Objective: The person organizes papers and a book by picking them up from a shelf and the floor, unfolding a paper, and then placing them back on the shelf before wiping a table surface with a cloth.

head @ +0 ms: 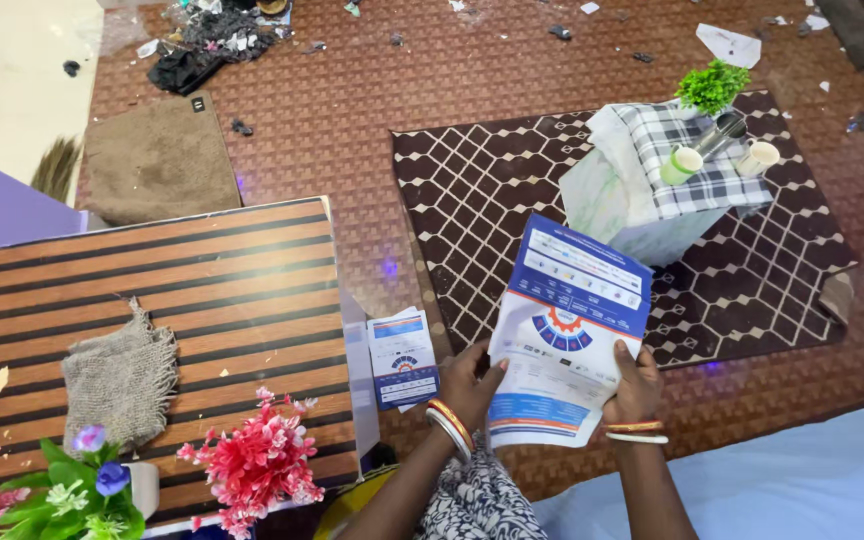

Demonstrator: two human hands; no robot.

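— Nearest first?

— Left hand [467,385] and right hand [634,385], both wearing bangles, both clamped on the same big leaflet [562,335]. Left thumb pressed on its lower left edge, right fingers [624,362] curled round its right edge.

— Lie of the leaflet?

— Held up off the floor, between the two hands. Long axis running from the wrists away and slightly to the right: white part with an orange stripe nearest, blue band at the far end. Upper part standing free beyond the fingertips.

— Nearer hand?

— Neither, really; gripped on both sides at about the same height. Left sitting a touch lower on the sheet.

— Anything else within reach?

— Smaller leaflet [402,358], same blue and white, just beside the left hand, on its outer side, against the corner of the striped wooden desk [202,290]. Apart from the fingers, not touched. Hard to tell whether lying on the floor or propped on the desk edge.

— On the desk?

— Grey woven cloth [120,375], red and pink flowers [257,462], more flowers in a white pot at the near left corner.

— Further out?

— Brown rug [802,230] with a white lattice pattern, straight ahead past the leaflet's top. On it a small stand under a checked cloth [692,150], carrying a green plant and cups. Beyond, paper scraps scattered over the floor, a dark heap of rubbish and a tan mat far left.
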